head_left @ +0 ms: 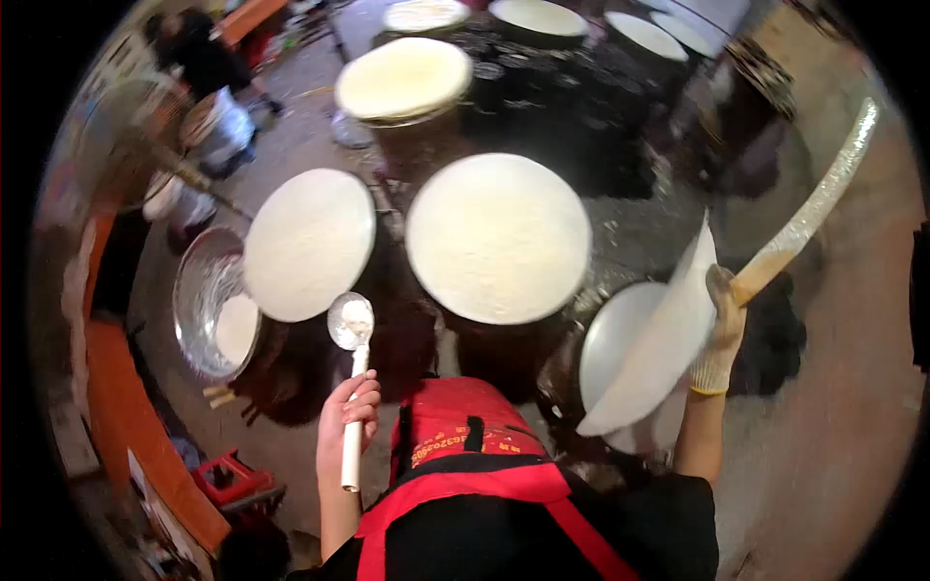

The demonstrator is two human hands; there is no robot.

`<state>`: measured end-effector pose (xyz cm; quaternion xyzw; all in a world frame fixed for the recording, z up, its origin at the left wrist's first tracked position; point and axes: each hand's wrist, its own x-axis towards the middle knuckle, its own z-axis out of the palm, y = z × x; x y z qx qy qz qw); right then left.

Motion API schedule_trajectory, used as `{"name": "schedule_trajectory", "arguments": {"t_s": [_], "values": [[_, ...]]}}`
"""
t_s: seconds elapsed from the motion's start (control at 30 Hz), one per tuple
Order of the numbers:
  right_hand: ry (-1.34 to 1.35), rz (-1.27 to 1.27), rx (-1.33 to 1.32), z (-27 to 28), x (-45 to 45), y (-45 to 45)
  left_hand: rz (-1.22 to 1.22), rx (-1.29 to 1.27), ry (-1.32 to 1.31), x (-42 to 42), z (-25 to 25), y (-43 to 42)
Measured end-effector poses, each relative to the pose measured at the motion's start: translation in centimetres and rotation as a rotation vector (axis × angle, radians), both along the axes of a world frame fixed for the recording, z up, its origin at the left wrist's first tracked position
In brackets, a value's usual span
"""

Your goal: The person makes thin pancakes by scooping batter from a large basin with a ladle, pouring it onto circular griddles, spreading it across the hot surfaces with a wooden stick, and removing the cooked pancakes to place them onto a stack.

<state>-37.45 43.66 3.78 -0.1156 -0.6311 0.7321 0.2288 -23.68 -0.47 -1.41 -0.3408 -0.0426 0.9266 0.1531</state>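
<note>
My bare left hand [351, 412] is closed round the pale handle of a ladle [350, 322], whose round bowl holds some white batter. A work glove with a yellow cuff covers my right hand [720, 334]. It grips a long, curved, flat scraper [812, 208] that points up and to the right. A thin, pale pancake sheet [659, 349] is lifted beside the gloved fingers and slants over a round griddle [620, 324]. Whether those fingers also pinch the sheet, I cannot tell. Ahead lies a griddle covered with a pale batter layer [499, 239].
Left of it is another coated griddle [310, 244]. A metal basin [199, 310] with white batter stands at the far left. Farther back is a stack of pale pancakes [404, 79], with more round griddles behind. A red stool [232, 481] sits lower left; a person [199, 53] is upper left.
</note>
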Motion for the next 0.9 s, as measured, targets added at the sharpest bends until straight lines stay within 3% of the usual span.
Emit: {"name": "schedule_trajectory", "arguments": {"t_s": [0.07,0.13,0.2,0.27,0.33,0.37,0.43,0.47,0.5,0.53,0.6,0.73,0.77,0.83,0.9], "values": [[-0.022,0.125,0.032,-1.3,-5.1,-2.2,0.067,-0.053,-0.054,0.0,-0.7,0.4],[-0.084,0.237,-0.142,-2.5,-11.6,-5.0,0.144,-0.062,-0.054,0.2,-2.0,0.7],[-0.061,0.362,0.017,-4.3,-18.2,-7.4,0.231,-0.171,-0.069,0.2,-3.2,1.8],[-0.087,0.355,-0.174,-6.7,-25.9,-10.3,0.271,-0.277,-0.065,0.2,-4.5,0.9],[-0.089,0.38,-0.19,-4.6,-34.9,-13.1,0.352,-0.416,-0.094,-0.2,-3.7,1.7],[-0.087,0.367,-0.484,-1.2,-35.3,-16.0,0.383,-0.338,-0.025,0.3,-5.1,0.6],[-0.013,0.474,-0.69,2.1,-43.4,-15.2,0.47,-0.451,-0.072,-0.8,-2.8,1.4],[0.03,0.498,-0.731,4.1,-45.6,-14.0,0.501,-0.476,-0.089,-1.7,-1.5,2.2],[0.076,0.505,-0.736,4.3,-44.9,-19.4,0.511,-0.467,-0.105,-0.4,-3.2,-4.5],[0.081,0.48,-0.706,5.3,-46.4,-19.3,0.528,-0.381,-0.025,0.0,-1.8,-4.9],[-0.014,0.423,-0.691,6.8,-44.9,-21.9,0.608,-0.298,-0.019,1.3,-1.3,-8.8],[-0.223,0.278,-0.613,-7.4,-51.9,-21.7,0.716,-0.267,-0.018,-0.7,-4.4,-10.1],[-0.286,0.244,-0.512,-9.2,-50.8,-22.5,0.744,-0.276,-0.045,-1.0,-3.8,-10.0],[-0.369,0.196,-0.565,-16.6,-52.3,-22.5,0.755,-0.244,0.001,-1.3,-3.0,-9.4],[-0.524,-0.026,-0.361,-22.0,-52.0,-23.6,0.77,-0.203,-0.016,-1.8,-1.5,-8.5]]}}
